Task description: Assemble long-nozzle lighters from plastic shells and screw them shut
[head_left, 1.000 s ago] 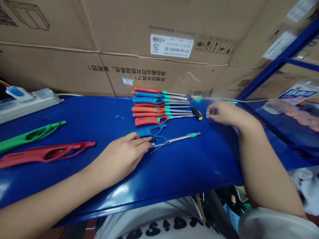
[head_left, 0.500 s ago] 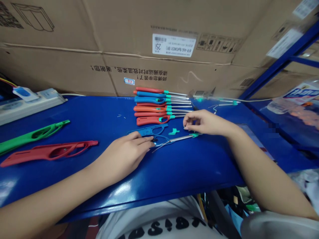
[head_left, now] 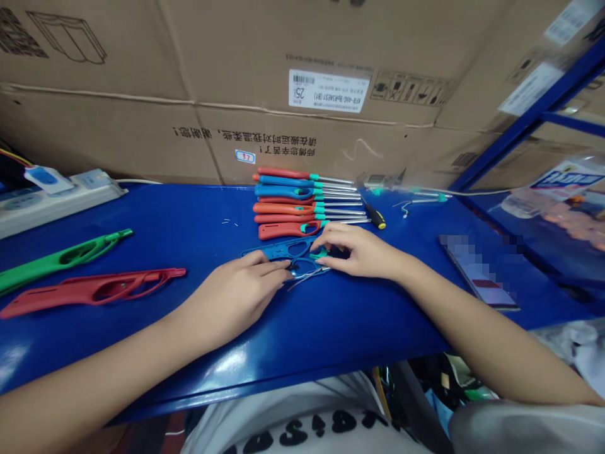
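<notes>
My left hand (head_left: 236, 291) lies flat on the blue bench, its fingertips pressing on a blue lighter shell (head_left: 278, 250) and the thin wires beside it. My right hand (head_left: 359, 251) rests just to the right, fingers curled down over a small teal part (head_left: 322, 254) and the metal tube, which the hand mostly hides. Behind both hands lies a neat row of finished long lighters (head_left: 293, 203) in red, blue and orange with teal collars and metal tubes.
A green shell (head_left: 57, 259) and a red shell (head_left: 94, 290) lie at the left. A power strip (head_left: 51, 197) sits far left. A small screwdriver (head_left: 375, 217) and a loose tube (head_left: 425, 198) lie right of the row. A phone (head_left: 477, 271) lies at right. Cardboard boxes (head_left: 265, 82) stand behind.
My right hand came from the far right by the screwdriver to the blue shell, now covering the teal part and the tube. The left hand stayed in place.
</notes>
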The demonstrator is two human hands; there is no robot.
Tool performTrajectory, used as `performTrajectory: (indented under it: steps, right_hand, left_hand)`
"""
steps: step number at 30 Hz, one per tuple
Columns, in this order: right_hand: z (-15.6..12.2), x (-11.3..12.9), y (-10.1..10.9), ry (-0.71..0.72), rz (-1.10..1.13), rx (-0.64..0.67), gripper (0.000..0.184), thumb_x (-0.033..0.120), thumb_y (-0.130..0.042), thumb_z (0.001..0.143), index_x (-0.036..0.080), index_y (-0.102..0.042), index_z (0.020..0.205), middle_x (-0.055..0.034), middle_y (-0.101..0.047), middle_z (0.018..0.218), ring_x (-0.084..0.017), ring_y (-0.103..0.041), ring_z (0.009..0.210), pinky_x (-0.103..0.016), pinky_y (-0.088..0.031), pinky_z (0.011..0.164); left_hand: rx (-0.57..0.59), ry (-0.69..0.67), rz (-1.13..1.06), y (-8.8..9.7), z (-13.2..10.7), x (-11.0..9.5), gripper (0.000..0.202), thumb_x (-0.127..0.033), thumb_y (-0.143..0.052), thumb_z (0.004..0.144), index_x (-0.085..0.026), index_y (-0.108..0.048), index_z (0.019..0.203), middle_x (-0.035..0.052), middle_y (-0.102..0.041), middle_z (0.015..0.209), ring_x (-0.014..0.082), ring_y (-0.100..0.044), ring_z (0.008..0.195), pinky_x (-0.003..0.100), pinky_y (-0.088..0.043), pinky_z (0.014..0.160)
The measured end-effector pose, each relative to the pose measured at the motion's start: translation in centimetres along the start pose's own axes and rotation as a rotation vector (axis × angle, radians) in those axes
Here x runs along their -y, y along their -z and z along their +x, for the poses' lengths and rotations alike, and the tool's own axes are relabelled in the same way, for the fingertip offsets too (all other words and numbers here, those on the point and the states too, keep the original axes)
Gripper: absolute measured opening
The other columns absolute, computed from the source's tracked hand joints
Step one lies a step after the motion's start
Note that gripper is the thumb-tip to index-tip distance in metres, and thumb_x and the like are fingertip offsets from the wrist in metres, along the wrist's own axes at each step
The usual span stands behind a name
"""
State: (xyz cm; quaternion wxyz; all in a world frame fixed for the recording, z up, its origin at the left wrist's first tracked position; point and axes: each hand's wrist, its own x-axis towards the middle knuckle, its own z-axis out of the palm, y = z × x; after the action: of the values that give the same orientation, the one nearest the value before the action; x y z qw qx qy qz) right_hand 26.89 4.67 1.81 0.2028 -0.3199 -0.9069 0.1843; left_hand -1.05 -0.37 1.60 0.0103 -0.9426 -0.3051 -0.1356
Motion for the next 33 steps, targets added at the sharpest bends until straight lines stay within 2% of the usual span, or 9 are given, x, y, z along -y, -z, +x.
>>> performTrajectory:
  steps: [2,5,10,16,22,25,30,33]
  right_hand:
    - [0.1,0.4,-0.4,-0.022,-0.016,0.009,0.012,0.028,-0.065,0.095,0.020,-0.071,0.102,-0.0059,-0.062,0.102,-0.017,-0.061,0.090,-0.029,-0.047,0.078]
    - [0.2,0.6,-0.3,-0.015,-0.011,0.016,0.009,0.023,-0.063,0.095,0.019,-0.070,0.091,-0.0058,-0.063,0.098,-0.017,-0.061,0.087,-0.029,-0.048,0.078]
    - [0.1,0.2,1.0,-0.017,-0.049,-0.079,0.009,0.021,-0.060,0.096,0.018,-0.064,0.088,-0.0046,-0.066,0.086,-0.017,-0.060,0.080,-0.030,-0.047,0.075]
    - [-0.2,-0.7,1.9,-0.135,0.004,-0.141,0.014,0.027,-0.057,0.096,0.019,-0.063,0.086,-0.0043,-0.070,0.082,-0.017,-0.063,0.073,-0.030,-0.048,0.071]
    - [-0.6,-1.3,2.9,-0.268,0.039,-0.038,0.013,0.029,-0.057,0.093,0.019,-0.063,0.088,-0.0056,-0.073,0.085,-0.017,-0.065,0.074,-0.030,-0.049,0.070]
    - [-0.7,-1.5,3.4,-0.307,0.055,-0.034,0.013,0.028,-0.055,0.093,0.019,-0.062,0.087,-0.0049,-0.073,0.084,-0.017,-0.065,0.073,-0.030,-0.049,0.070]
    - [-1.1,-1.9,4.5,-0.256,-0.150,0.031,0.013,0.026,-0.055,0.093,0.019,-0.064,0.087,-0.0061,-0.071,0.086,-0.019,-0.063,0.077,-0.033,-0.048,0.073]
    - [-1.5,-1.7,5.2,-0.185,-0.205,0.036,0.016,0.024,-0.055,0.094,0.019,-0.067,0.102,-0.0080,-0.071,0.102,-0.022,-0.065,0.088,-0.036,-0.050,0.081]
  left_hand:
    - [-0.001,0.000,-0.004,0.0,0.0,0.0,0.028,-0.018,-0.048,0.101,-0.019,-0.071,0.116,0.0063,-0.073,0.124,0.0269,-0.065,0.098,0.041,-0.059,0.081]
    - [0.001,0.004,-0.004,0.0,-0.1,0.0,0.028,-0.018,-0.048,0.100,-0.018,-0.072,0.115,0.0060,-0.073,0.124,0.0274,-0.065,0.097,0.042,-0.060,0.081]
    - [0.006,0.001,-0.005,0.0,0.0,0.1,0.029,-0.020,-0.047,0.101,-0.019,-0.071,0.117,0.0061,-0.072,0.127,0.0278,-0.065,0.101,0.043,-0.060,0.084]
    - [0.013,0.001,-0.019,0.2,0.1,0.0,0.030,-0.019,-0.045,0.102,-0.018,-0.072,0.115,0.0069,-0.073,0.125,0.0273,-0.065,0.103,0.043,-0.060,0.086]
    - [0.019,0.000,-0.011,0.3,0.0,0.0,0.030,-0.019,-0.045,0.102,-0.018,-0.072,0.115,0.0073,-0.073,0.126,0.0278,-0.066,0.103,0.043,-0.060,0.085]
    - [0.017,-0.005,-0.009,0.3,0.0,0.1,0.030,-0.019,-0.044,0.102,-0.018,-0.072,0.115,0.0071,-0.073,0.126,0.0279,-0.066,0.103,0.043,-0.061,0.085]
    - [0.017,0.001,-0.007,0.2,0.1,0.1,0.030,-0.019,-0.046,0.102,-0.018,-0.072,0.116,0.0072,-0.073,0.126,0.0277,-0.066,0.103,0.043,-0.060,0.086]
    - [0.010,0.001,-0.015,0.2,0.0,0.1,0.029,-0.020,-0.047,0.101,-0.019,-0.072,0.116,0.0072,-0.073,0.125,0.0273,-0.065,0.105,0.042,-0.059,0.087]
